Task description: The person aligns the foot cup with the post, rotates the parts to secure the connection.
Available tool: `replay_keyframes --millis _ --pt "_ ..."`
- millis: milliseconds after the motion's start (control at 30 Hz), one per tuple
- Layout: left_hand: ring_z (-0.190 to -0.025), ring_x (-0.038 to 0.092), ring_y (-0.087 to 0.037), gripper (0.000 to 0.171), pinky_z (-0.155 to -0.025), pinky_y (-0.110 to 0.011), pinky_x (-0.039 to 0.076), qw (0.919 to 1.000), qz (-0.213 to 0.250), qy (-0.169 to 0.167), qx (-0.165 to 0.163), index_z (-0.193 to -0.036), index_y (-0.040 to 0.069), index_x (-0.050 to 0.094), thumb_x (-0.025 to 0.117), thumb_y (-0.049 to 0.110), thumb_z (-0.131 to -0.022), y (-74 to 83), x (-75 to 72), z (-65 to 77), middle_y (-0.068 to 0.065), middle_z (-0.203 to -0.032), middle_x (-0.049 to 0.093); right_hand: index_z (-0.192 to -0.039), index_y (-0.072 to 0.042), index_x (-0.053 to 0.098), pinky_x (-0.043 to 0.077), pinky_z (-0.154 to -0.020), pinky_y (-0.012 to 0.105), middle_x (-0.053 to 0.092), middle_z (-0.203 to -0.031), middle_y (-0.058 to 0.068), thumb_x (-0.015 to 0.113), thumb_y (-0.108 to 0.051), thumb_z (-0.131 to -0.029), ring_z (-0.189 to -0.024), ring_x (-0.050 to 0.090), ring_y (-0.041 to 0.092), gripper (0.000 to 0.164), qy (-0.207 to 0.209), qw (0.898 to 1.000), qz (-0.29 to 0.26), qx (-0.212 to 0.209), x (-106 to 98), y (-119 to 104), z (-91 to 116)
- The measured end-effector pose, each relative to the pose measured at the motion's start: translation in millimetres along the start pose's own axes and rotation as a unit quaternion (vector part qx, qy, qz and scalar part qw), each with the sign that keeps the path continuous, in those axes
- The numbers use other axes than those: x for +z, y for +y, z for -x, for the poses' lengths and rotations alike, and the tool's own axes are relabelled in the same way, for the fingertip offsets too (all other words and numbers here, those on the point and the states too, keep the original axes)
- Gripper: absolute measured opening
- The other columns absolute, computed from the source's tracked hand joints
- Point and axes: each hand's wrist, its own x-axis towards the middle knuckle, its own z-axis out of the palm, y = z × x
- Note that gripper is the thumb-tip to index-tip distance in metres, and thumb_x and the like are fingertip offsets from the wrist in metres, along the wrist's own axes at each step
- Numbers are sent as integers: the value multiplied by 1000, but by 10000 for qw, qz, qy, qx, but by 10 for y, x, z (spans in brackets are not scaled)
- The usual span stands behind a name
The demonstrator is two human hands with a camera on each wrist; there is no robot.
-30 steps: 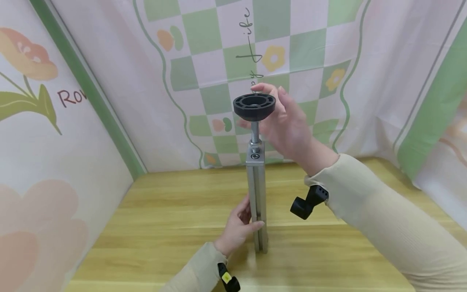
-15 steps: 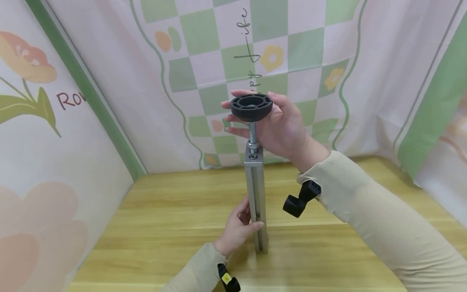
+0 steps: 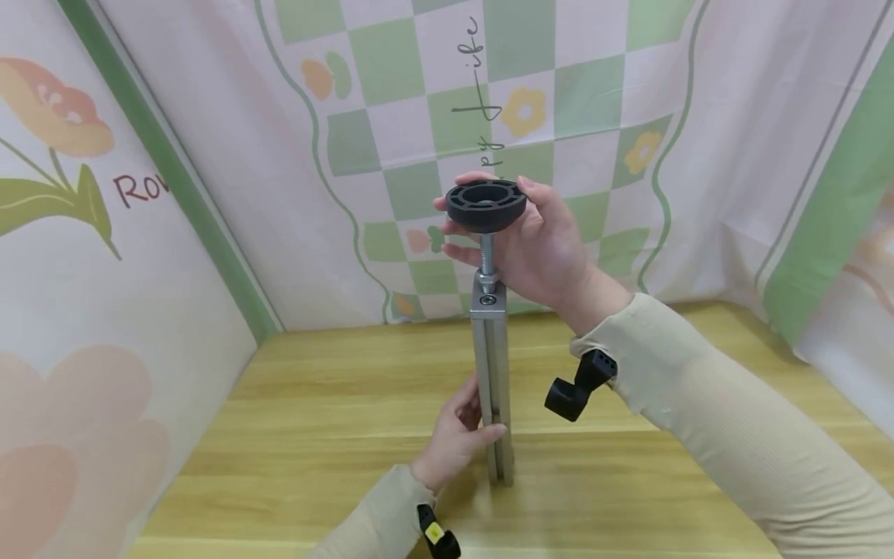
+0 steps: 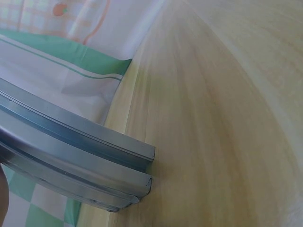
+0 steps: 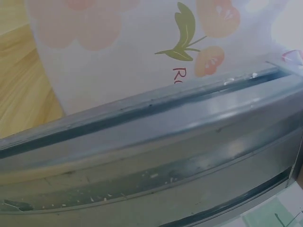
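Left hand [image 3: 452, 441] grips upright aluminum profile [image 3: 493, 365] near its bottom end; right hand [image 3: 543, 247] holds black leveling foot [image 3: 486, 220] by its rim; wood tabletop [image 3: 615, 450] extends both sides.

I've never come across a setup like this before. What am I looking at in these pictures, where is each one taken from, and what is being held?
There is no machine here, just a person working with bare hands. The wide picture comes from a camera on the head, looking forward and down. The other two come from cameras worn on the wrists, and both show the metal bar close up.

The bar stands upright on a wooden table. A threaded rod rises from its top and carries a black round foot. The left hand grips the bar low down, thumb across the front. The right hand holds the foot by its rim. Behind hangs a patterned cloth.
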Motion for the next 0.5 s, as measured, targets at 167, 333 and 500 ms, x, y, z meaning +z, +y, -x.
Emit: replay_keyframes --millis 167,333,500 --pt "-127 41 -6 80 -105 -21 36 9999 -30 -16 -117 -151 7 19 61 -6 -84 5 -4 -1 -21 -151 30 -118 -14 54 45 -91 37 58 -116 6 60 -46 -84 -97 57 17 47 -95 9999 -32 -114 -11 6 0" --pt "-126 42 -7 79 -104 -20 36 10000 -17 -27 -36 -151 6 20 62 -5 -85 -3 -9 -7 -21 -151 30 -115 -14 56 44 -92 39 58 -113 11 61 -36 -87 -99 57 20 36 -247 9986 -105 -447 -16 7 -3" --pt "-125 43 -5 80 -104 -20 36 10000 2 -11 57 -150 4 19 62 -6 -84 -5 -13 -2 -23 -150 30 -111 -16 52 47 -91 37 58 -111 11 68 -31 -84 -97 60 21 35 53 9978 30 -657 -5 24 9"
